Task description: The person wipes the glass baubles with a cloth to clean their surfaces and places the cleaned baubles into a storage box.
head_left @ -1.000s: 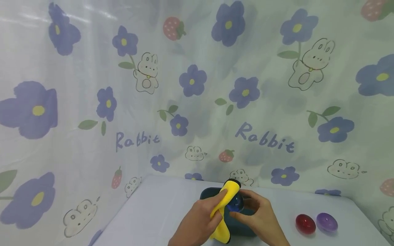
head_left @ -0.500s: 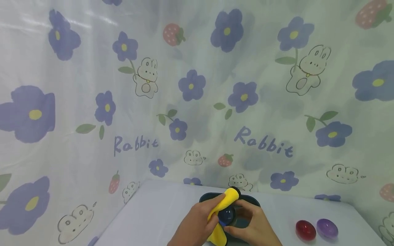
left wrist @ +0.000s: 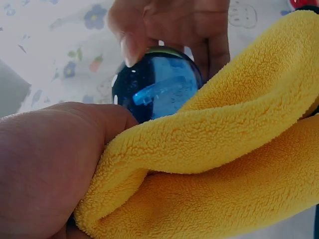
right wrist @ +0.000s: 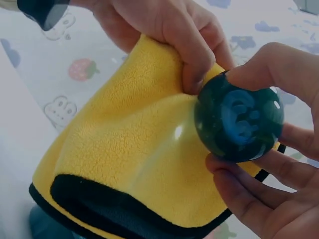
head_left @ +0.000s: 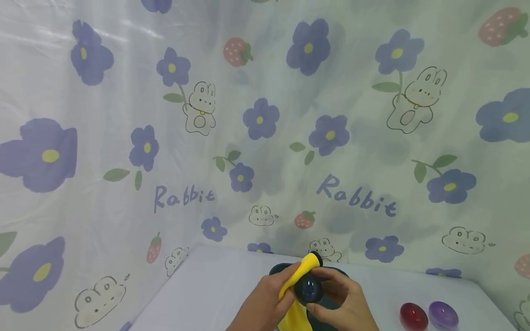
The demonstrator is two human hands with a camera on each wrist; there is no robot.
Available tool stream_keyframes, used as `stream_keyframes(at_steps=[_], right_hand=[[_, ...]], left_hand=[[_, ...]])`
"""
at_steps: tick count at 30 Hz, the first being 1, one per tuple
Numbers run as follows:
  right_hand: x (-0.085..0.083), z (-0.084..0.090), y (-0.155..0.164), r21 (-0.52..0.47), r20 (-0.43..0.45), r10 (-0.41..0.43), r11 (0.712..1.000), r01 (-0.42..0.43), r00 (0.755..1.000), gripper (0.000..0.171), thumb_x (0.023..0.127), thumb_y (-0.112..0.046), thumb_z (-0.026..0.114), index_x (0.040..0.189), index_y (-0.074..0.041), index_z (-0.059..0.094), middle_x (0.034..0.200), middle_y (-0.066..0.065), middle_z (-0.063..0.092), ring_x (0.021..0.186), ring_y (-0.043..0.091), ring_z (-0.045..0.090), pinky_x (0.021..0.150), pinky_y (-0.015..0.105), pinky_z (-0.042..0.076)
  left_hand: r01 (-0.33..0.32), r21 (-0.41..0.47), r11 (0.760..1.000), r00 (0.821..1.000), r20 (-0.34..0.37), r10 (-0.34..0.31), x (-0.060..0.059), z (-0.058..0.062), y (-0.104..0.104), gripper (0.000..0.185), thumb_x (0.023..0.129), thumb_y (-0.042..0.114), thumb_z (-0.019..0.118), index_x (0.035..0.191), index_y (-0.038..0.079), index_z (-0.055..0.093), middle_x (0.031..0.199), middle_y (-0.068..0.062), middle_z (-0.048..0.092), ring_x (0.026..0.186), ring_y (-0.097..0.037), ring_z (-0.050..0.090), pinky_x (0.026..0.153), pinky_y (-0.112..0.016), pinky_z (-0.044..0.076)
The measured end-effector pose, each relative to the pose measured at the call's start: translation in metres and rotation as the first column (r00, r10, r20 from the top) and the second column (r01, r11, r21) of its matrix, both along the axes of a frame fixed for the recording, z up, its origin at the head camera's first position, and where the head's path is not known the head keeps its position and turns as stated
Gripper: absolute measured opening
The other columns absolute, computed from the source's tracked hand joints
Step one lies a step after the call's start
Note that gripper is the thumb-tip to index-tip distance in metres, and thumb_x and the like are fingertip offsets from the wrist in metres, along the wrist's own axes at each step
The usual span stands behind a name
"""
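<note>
The left hand (head_left: 265, 296) grips a yellow cloth (right wrist: 124, 129); the right hand (head_left: 348, 303) curls round what seems a blue ball (right wrist: 239, 122).

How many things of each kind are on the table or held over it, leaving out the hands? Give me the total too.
Glossy rounded pieces: 3 (a red piece, a purple piece and a dark blue piece)
Cloths: 1 (a yellow cloth with dark edging)
Containers: 1 (a dark teal container, partly hidden)
Total: 5
</note>
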State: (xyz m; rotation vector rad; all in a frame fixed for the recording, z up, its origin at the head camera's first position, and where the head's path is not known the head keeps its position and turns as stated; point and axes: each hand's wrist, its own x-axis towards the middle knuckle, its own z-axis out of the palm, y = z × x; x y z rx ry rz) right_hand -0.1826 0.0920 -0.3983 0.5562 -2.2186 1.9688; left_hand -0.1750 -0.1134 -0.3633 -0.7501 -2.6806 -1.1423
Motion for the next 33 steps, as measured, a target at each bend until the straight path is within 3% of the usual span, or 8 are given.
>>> stream_keyframes(at_steps=[6,12,23,28,33], right_hand=[[0.002,0.004,-0.004,-0.039,0.053,-0.068,0.997,0.071,0.996,0.06,0.074,-0.006,0.088,0.13,-0.007,0.067,0.131,0.015,0.069,0.097,0.014,0.075,0.091,0.032,0.061],[0.0,0.002,-0.008,-0.063,0.027,-0.117,0.991,0.118,0.993,0.058,0.072,-0.004,0.089,0.126,-0.008,0.069,0.127,0.014,0.071,0.098,0.013,0.075,0.09,0.033,0.062],[-0.002,-0.001,-0.01,-0.108,-0.003,-0.196,0.975,0.194,0.981,0.061,0.069,0.003,0.089,0.125,-0.005,0.066,0.121,0.014,0.07,0.092,0.012,0.073,0.088,0.031,0.062],[-0.004,-0.001,-0.012,-0.076,0.025,-0.232,0.97,0.233,0.972,0.063,0.07,-0.005,0.092,0.126,-0.008,0.064,0.121,0.014,0.068,0.095,0.011,0.073,0.088,0.035,0.062],[-0.006,0.0,-0.011,-0.049,0.067,-0.246,0.967,0.25,0.967,0.064,0.069,-0.011,0.093,0.127,-0.013,0.066,0.125,0.012,0.07,0.102,0.019,0.076,0.089,0.038,0.061]], left_hand=[[-0.015,-0.003,1.0,0.998,0.057,0.015,-0.001,-0.002,0.001,0.057,0.096,0.011,0.058,0.152,0.012,0.051,0.115,-0.003,0.075,0.071,0.002,0.059,0.083,-0.018,0.058],[0.026,0.012,1.0,0.998,0.063,-0.026,-0.002,-0.006,-0.001,0.061,0.094,0.007,0.058,0.154,0.01,0.048,0.094,0.001,0.072,0.064,0.001,0.056,0.072,-0.016,0.053],[0.048,-0.003,0.999,0.996,0.07,-0.048,-0.002,-0.009,0.0,0.062,0.096,0.012,0.059,0.156,0.013,0.046,0.094,0.002,0.073,0.067,0.003,0.059,0.074,-0.015,0.055],[0.05,-0.014,0.999,0.996,0.078,-0.049,-0.002,-0.007,-0.001,0.061,0.096,0.014,0.06,0.156,0.011,0.046,0.088,0.004,0.071,0.065,0.003,0.058,0.07,-0.015,0.054],[0.061,-0.03,0.998,0.997,0.048,-0.06,0.001,-0.004,-0.003,0.059,0.097,0.014,0.058,0.155,0.01,0.047,0.084,0.004,0.069,0.062,0.004,0.055,0.069,-0.014,0.053]])
